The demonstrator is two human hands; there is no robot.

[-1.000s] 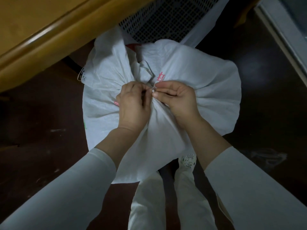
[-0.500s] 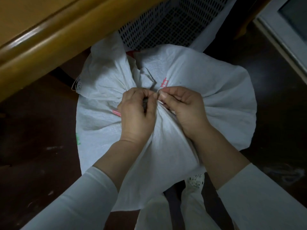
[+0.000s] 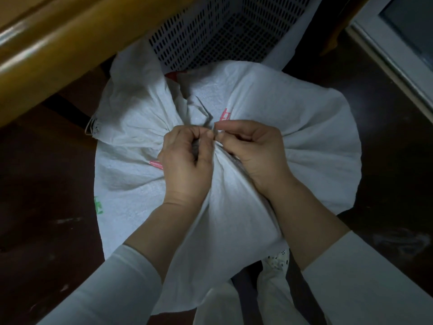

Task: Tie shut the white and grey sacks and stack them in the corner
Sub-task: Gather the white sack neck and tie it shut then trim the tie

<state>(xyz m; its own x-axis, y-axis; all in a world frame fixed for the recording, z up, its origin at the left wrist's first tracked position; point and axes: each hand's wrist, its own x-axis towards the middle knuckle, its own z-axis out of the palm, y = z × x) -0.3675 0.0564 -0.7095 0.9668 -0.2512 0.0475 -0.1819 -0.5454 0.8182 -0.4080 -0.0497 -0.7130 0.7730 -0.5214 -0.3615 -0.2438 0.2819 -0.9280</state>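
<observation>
White sack (image 3: 293,127), on the floor (image 3: 46,184) with a basket (image 3: 210,31) at its 12 o'clock, is pinched at the gathered neck by left hand (image 3: 185,160) and right hand (image 3: 253,151); fabric judged soft, slippery, best gripped there.

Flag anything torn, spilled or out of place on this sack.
Nothing has spilled. The white sack looks frayed at its far-left corner, a loose thread hanging there. The left hand and right hand pinch its gathered mouth.
</observation>
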